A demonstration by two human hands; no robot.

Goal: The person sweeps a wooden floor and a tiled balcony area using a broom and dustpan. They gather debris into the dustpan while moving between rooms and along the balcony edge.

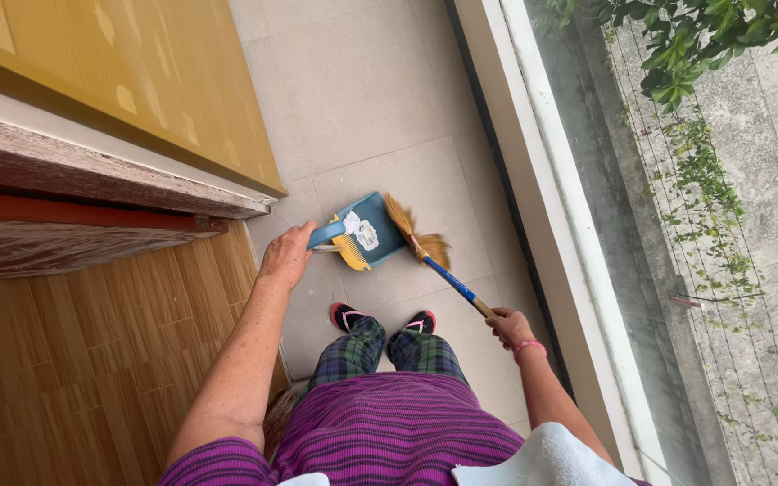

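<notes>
Left hand (286, 256): fingers closed around the light blue handle of the dustpan (369, 230); arm reaches forward from the left side of the body.
Right hand (508, 326): closed around the near end of the hand broom (431, 256), gripping the wooden part just behind the blue sleeve; pink band at the wrist.
Dustpan position: flat on the grey tiled floor (362, 99), ahead of the two feet in sandals (384, 319), near the edge where the tiles meet the wooden laminate floor (83, 360). A yellow comb strip sits at the handle side.
Dustpan contents: pale crumpled scraps lie in the tray; their kind cannot be told.
Broom long axis: runs diagonally, from the right hand at the near right up and left to the straw bristles.
Bristles to pan: the bristles touch or just overlap the right-hand lip of the dustpan.
Key relation: the pan mouth faces right toward the bristles; pan handle points left toward the left hand. The two hands stand well apart, pan and bristles between them.
Nearer hand: the left is at the pan itself; the right is a broom's length away.
Surroundings: white sill and glass (578, 234) run along the right of the tiles; a yellow door panel (137, 63) stands at the upper left.
</notes>
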